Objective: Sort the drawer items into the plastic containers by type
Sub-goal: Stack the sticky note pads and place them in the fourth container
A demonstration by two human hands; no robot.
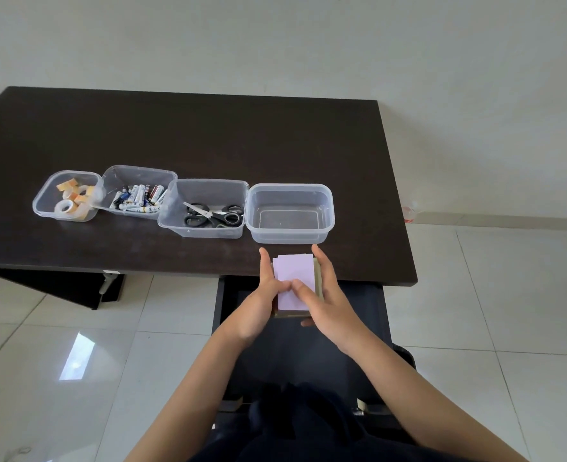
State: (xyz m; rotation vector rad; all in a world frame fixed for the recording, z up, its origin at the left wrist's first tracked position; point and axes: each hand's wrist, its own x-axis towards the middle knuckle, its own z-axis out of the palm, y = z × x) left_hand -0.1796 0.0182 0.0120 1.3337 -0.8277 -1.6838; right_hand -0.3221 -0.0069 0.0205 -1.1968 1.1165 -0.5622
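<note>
With our left hand (262,296) and right hand (325,295) we clamp the paper stack (293,281) by its sides, squaring it, above the open drawer (358,315), bound for the empty container (289,195) on the worktop (209,135) at twelve o'clock.

A pale lilac top sheet is seen on the paper stack (293,281), tan edges beneath; the table (209,135) is shown dark brown; black-handled scissors (214,215) at ten o'clock, clear containers (288,213), orange-and-white tape rolls (72,198), white floor tiles (495,295)
</note>
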